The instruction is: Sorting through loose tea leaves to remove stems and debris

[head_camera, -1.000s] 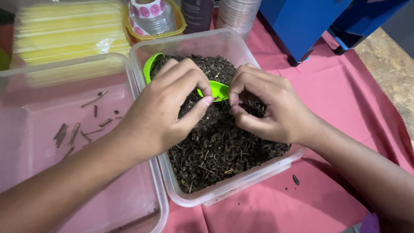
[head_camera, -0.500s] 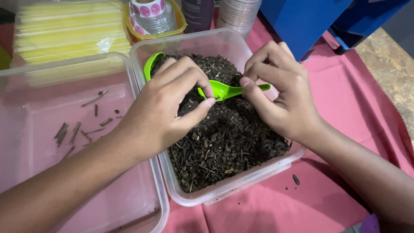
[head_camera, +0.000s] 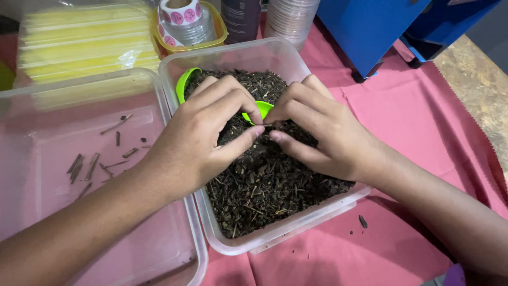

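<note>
Both hands sit inside the clear tub (head_camera: 296, 58) of dark dried leaves (head_camera: 264, 185), fingertips nearly meeting over its middle: the left hand (head_camera: 203, 137) has thumb and forefinger pinched close, the right hand (head_camera: 323, 132) is curled with its fingers pinching a thin stem, and a green scoop (head_camera: 257, 108) peeks out just behind both fingertips. The tub's walls lie close around both wrists, its left wall pressed against a wider clear tray (head_camera: 47, 159) holding a few loose twigs (head_camera: 84, 167). Open pink cloth (head_camera: 413, 132) spreads right of the right hand.

Two clear tubs (head_camera: 174, 85) (head_camera: 32, 106), two green scoops (head_camera: 185, 85) (head_camera: 257, 109), one sticker roll (head_camera: 182, 11).
</note>
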